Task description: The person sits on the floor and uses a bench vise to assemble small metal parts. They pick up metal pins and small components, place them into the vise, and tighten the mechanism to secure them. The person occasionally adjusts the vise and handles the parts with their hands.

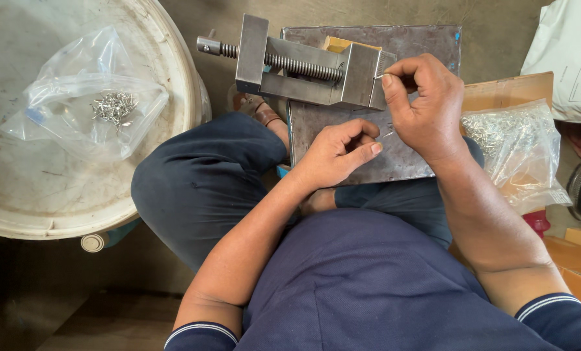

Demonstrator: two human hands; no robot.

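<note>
A small steel vise (303, 65) lies on a grey metal plate (401, 162) resting on my lap. My right hand (427, 107) pinches a thin metal pin (382, 76) between thumb and forefinger, right at the vise's jaw end. My left hand (336, 153) rests on the plate just below the vise, fingers curled, with what looks like a tiny metal piece at its fingertips.
A clear plastic bag of small metal pins (111, 104) lies on a white round drum lid (167, 78) at the left. Another clear bag of metal pieces (518, 140) sits on cardboard (511, 88) at the right. A white bag (570, 52) is at the top right.
</note>
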